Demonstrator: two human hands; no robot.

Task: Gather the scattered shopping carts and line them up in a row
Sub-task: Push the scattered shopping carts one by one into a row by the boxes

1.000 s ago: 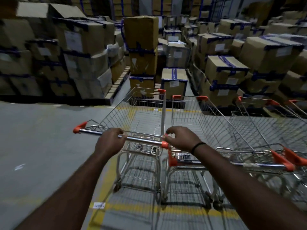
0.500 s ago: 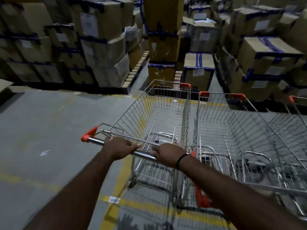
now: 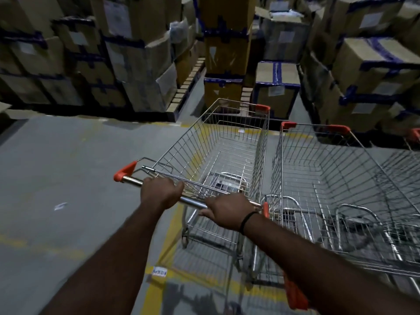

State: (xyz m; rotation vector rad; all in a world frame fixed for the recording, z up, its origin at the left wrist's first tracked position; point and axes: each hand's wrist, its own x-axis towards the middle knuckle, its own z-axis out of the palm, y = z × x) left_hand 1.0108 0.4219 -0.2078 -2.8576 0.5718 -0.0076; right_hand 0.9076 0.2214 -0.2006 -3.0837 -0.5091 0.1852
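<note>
While both hands are closed round its handle (image 3: 193, 202), a wire cart (image 3: 229, 155) is seen standing on the grey warehouse floor (image 3: 68, 178), just left of a second cart (image 3: 318, 169). The long axis of the held cart is run from near to far. Its nose is pointed away, at the stacked boxes (image 3: 227, 53), and leaned slightly right. Its handle is at the near end, with orange caps on both tips. The left hand (image 3: 161, 193) is wrapped over the bar near the left cap. The right hand (image 3: 229, 210), marked by a dark wristband (image 3: 246, 221), is gripped on the bar just inside the right cap. The two baskets are set side by side and nearly parallel, with a narrow gap kept between them. Only an orange corner of a third cart (image 3: 416, 135) is caught at the far right edge. A yellow line (image 3: 168, 235) is painted on the floor under the held cart.

A second ago the right hand was pinched at the bar's right cap, where that cap sat close to the neighbour's handle. Since then the hand has been shifted inward along the bar. The cart has also been carried forward, so its handle is now well beyond the neighbour's and its nose slightly ahead.
</note>
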